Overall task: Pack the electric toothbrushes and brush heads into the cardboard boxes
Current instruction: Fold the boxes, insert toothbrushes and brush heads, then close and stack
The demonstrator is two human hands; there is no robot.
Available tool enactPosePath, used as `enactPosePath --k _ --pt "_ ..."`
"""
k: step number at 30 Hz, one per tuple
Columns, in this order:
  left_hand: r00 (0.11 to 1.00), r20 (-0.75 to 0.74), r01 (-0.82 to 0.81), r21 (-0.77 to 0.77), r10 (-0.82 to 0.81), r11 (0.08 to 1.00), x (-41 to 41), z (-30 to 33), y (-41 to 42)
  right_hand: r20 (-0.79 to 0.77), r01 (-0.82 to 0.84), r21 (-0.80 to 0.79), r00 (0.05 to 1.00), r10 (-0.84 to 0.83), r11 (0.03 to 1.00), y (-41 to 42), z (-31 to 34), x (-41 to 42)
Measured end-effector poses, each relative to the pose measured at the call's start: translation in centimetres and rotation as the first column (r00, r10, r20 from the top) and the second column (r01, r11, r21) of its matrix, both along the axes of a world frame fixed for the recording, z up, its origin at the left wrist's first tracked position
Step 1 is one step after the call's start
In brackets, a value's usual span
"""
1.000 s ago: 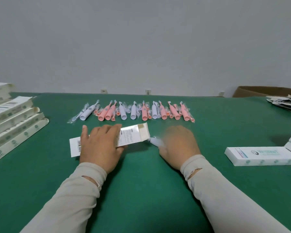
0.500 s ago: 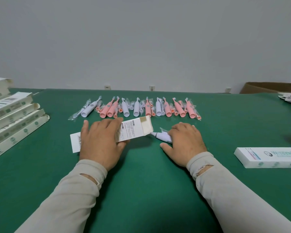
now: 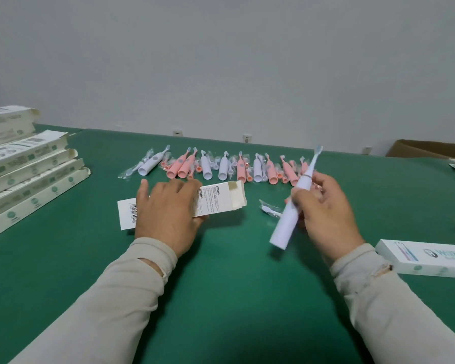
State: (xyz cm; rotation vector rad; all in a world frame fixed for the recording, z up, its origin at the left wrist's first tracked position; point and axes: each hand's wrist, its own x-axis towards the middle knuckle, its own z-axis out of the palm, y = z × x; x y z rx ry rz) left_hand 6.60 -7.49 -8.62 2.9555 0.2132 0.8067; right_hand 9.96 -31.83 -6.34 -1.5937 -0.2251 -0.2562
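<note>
Here, left hand (image 3: 166, 214) flat on one box (image 3: 216, 199), right hand (image 3: 323, 208) gripping one white toothbrush (image 3: 290, 216).

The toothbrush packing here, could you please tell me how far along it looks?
Done: one closed box lies at the right. In hand: the left hand steadies an open box while the right hand holds a white toothbrush; a bagged brush head waits. Left: the row of toothbrushes and the stacked empty boxes.

Left hand (image 3: 168, 214) lies flat; right hand (image 3: 323, 214) raised, fingers curled.
</note>
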Motion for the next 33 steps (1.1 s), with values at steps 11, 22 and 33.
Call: enactPosePath --k 11,22,33 --pt "0.999 0.001 0.047 -0.026 -0.047 0.999 0.0 -0.2 -0.2 -0.050 -0.092 0.332 0.992 0.115 0.939 0.6 0.1 -0.4" --pt "0.986 0.020 0.166 -0.044 -0.165 0.985 -0.3 -0.3 -0.5 -0.169 -0.170 0.015 0.971 0.171 0.985 1.3 -1.6 -0.1" --pt "0.997 0.017 0.075 -0.051 -0.075 0.996 -0.1 -0.4 -0.3 -0.179 0.042 0.352 0.984 0.023 0.935 -0.4 -0.8 0.9"
